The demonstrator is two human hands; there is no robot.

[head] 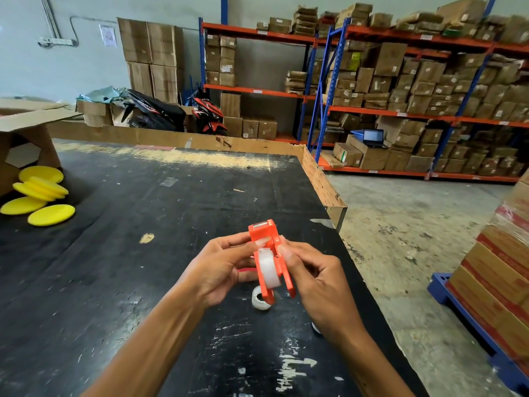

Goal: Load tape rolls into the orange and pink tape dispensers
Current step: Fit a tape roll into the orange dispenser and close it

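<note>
I hold the orange tape dispenser (264, 234) above the black table (143, 253), cutter end pointing away from me. A white tape roll (269, 267) sits between its two side plates. My left hand (220, 270) grips the dispenser from the left, thumb on its top. From the right, my right hand (312, 279) pinches the right side plate. A second white tape roll (259, 300) lies on the table just under the dispenser. A sliver of pink (247, 270) shows below my left fingers; I cannot tell what it is.
Yellow foam discs (40, 193) lie at the table's left beside an open cardboard box (25, 130). The table's right edge (352, 253) runs close to my right hand. Shelves of cartons (400, 90) stand behind, and a blue pallet with boxes (492, 296) at right.
</note>
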